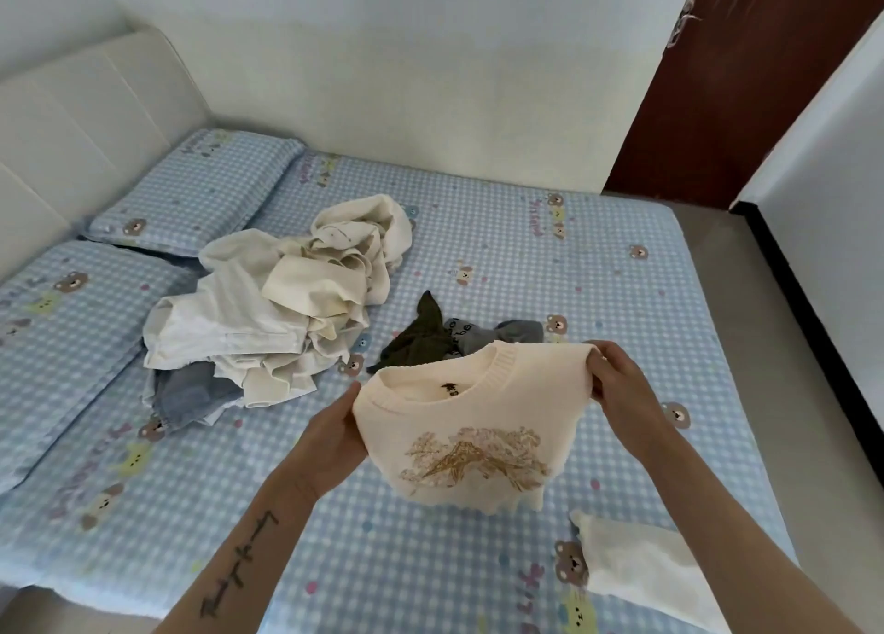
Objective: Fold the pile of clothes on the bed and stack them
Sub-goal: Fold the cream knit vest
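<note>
Cream knit top point(459, 437) is held up over the near bed point(526, 260), left hand point(335, 432) and right hand point(617, 389) each pinching a shoulder; looks early on, only one folded white piece point(636, 571) near right; pile point(277, 298) far left plus dark bits point(421, 341) still unfolded; top's hem hangs out of sight, folded piece cut off.
</note>
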### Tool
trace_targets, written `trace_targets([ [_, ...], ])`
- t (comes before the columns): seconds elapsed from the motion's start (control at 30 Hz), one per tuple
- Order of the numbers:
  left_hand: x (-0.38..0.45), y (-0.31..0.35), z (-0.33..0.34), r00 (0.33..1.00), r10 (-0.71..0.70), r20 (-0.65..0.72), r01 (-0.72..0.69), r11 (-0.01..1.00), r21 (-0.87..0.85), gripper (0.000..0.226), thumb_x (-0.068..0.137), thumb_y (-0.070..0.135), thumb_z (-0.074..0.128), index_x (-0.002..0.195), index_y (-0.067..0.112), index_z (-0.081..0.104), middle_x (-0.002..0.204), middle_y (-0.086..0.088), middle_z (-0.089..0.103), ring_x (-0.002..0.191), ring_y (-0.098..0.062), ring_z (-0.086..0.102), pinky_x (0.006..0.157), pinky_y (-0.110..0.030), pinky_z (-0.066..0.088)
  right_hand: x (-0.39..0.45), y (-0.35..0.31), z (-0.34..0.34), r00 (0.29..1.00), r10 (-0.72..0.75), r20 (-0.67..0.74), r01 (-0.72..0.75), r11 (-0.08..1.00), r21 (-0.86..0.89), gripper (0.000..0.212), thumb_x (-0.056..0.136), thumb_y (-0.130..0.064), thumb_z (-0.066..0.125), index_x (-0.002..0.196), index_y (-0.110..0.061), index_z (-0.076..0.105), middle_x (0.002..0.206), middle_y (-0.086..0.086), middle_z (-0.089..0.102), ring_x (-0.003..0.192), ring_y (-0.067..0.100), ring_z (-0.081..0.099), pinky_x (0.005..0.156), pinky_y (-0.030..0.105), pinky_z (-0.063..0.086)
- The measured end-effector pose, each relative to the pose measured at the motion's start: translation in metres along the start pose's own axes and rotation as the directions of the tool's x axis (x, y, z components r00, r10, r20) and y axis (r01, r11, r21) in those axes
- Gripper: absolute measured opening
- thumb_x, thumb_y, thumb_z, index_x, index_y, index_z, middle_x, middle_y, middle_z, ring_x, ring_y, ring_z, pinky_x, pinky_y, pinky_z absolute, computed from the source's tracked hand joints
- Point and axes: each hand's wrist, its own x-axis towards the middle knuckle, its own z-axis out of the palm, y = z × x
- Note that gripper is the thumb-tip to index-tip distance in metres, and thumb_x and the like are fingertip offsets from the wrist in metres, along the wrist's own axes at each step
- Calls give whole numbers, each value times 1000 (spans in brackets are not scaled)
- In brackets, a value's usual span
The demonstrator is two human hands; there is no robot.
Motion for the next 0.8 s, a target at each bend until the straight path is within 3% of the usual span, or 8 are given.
trace_targets([
  [0.07, 0, -3, -2, 996, 18, -85, -7, 992, 122, 37, 99, 9, 30, 124, 1, 56, 130, -26, 55, 112, -32, 60, 85, -42, 54, 1, 4, -6, 1000, -9, -6, 9, 999, -33, 19, 99, -20, 44, 99, -19, 63, 100, 8, 65, 91, 21, 61, 80, 37, 50],
  [0.17, -6, -7, 2, 995, -82, -49, 90, 978, 191, 41, 87, -7, 40, 126, -6, 53, 126, -31, 55, 109, -36, 60, 85, -41, 56, 0, 9, -9, 1000, -18, -24, 17, 999, -33, 16, 98, -19, 47, 101, -20, 63, 100, 6, 66, 92, 21, 62, 79, 36, 51],
  [0.33, -20, -27, 12, 882, -468, 51, 453, 873, 183, 38, 97, 20, 46, 127, -1, 55, 133, -25, 53, 122, -35, 52, 102, -45, 44, -3, 9, -4, 998, -24, -50, 23, 999, -22, 15, 96, -18, 54, 110, -23, 58, 103, 6, 66, 92, 21, 61, 81, 38, 50],
  [0.4, -23, -35, 13, 861, -497, 105, 470, 858, 209, 43, 98, 25, 45, 134, 2, 49, 132, -20, 54, 117, -30, 55, 99, -41, 46, -3, 6, -3, 997, -46, -69, 43, 998, -36, 24, 95, -16, 56, 117, -23, 55, 103, 6, 65, 93, 19, 61, 80, 36, 50],
  [0.5, -24, -34, 15, 932, -343, 116, 319, 930, 183, 51, 87, 24, 65, 127, -3, 46, 115, -14, 62, 100, -24, 62, 82, -35, 53, -1, -1, -10, 987, -98, -125, 88, 993, -80, 30, 93, -15, 57, 122, -23, 53, 104, 7, 63, 91, 19, 60, 78, 34, 48],
  [0.57, -25, -31, 10, 983, -177, -49, 183, 970, 161, 63, 79, 15, 72, 131, 11, 38, 109, -11, 67, 95, -27, 66, 77, -34, 54, 0, -3, -19, 982, -111, -153, 98, 991, -85, 32, 93, -15, 58, 123, -23, 52, 103, 10, 64, 89, 21, 60, 78, 37, 48],
  [0.63, -27, -26, 3, 977, 22, -213, 43, 954, 296, 80, 76, 9, 70, 144, 20, 29, 109, -14, 69, 97, -28, 67, 80, -34, 54, 1, -4, -31, 980, -114, -166, 99, 990, -97, 34, 93, -14, 58, 125, -23, 51, 102, 12, 64, 88, 23, 59, 79, 39, 47],
  [0.8, -40, -4, -16, 952, 237, -196, -178, 944, 279, 65, 73, 6, 68, 133, 24, 50, 107, -18, 68, 94, -27, 66, 75, -30, 57, -4, -1, -55, 981, -119, -152, 101, 988, -119, 29, 94, -16, 57, 121, -27, 55, 94, 10, 64, 74, 15, 58, 63, 29, 46],
])
